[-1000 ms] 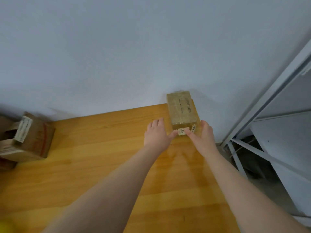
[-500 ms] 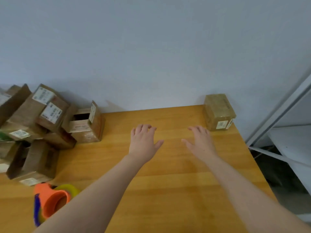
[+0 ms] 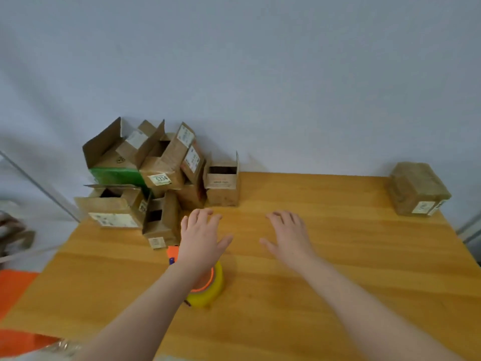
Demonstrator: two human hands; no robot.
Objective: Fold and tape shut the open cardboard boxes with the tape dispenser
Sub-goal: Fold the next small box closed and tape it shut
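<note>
A pile of several open cardboard boxes sits at the table's far left against the wall; the nearest open box stands just left of my left hand. One taped box rests at the far right corner. The orange tape dispenser with a yellow tape roll lies on the table, partly hidden under my left wrist. My left hand hovers with fingers spread, holding nothing. My right hand is also spread and empty, over bare table.
The wooden table ends at the right edge near the taped box and at the left near the pile. An orange surface lies lower left. A grey wall stands behind the table.
Both hands left the taped box at the right corner and drew back to the table's middle. The view swung left, bringing the box pile and the tape dispenser into sight.
</note>
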